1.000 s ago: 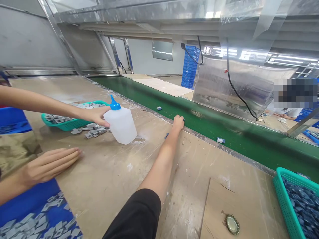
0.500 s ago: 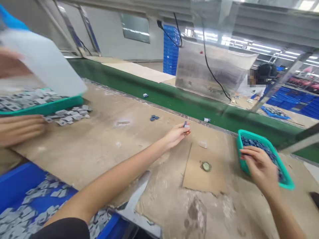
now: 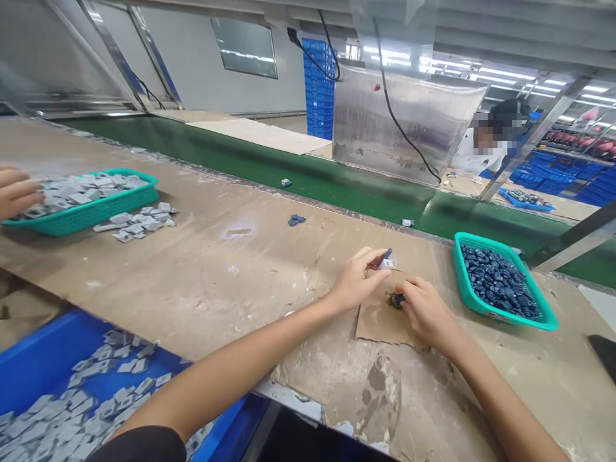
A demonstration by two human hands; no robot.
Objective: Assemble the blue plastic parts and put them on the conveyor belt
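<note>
My left hand (image 3: pixel 359 280) pinches a small dark and light-grey part (image 3: pixel 386 260) above the top of a brown cardboard piece (image 3: pixel 380 324). Right beside it, my right hand (image 3: pixel 426 311) has its fingers closed on a small dark piece (image 3: pixel 397 299) at the round metal item on the cardboard, which the fingers mostly cover. To the right stands a green basket (image 3: pixel 505 316) full of dark blue pieces. A few similar dark pieces (image 3: pixel 296 220) lie loose on the table left of my hands.
Another person's hand (image 3: pixel 17 192) is at a green basket (image 3: pixel 81 215) of grey parts on the left, with a grey pile (image 3: pixel 139 223) beside it. A blue bin (image 3: pixel 43 340) of grey parts sits lower left. Behind runs a green conveyor (image 3: pixel 240 160) carrying small parts.
My right hand has moved left from the basket of dark pieces to the cardboard. My left hand has shifted slightly right and down with its part. The white tray at the left is gone from view.
</note>
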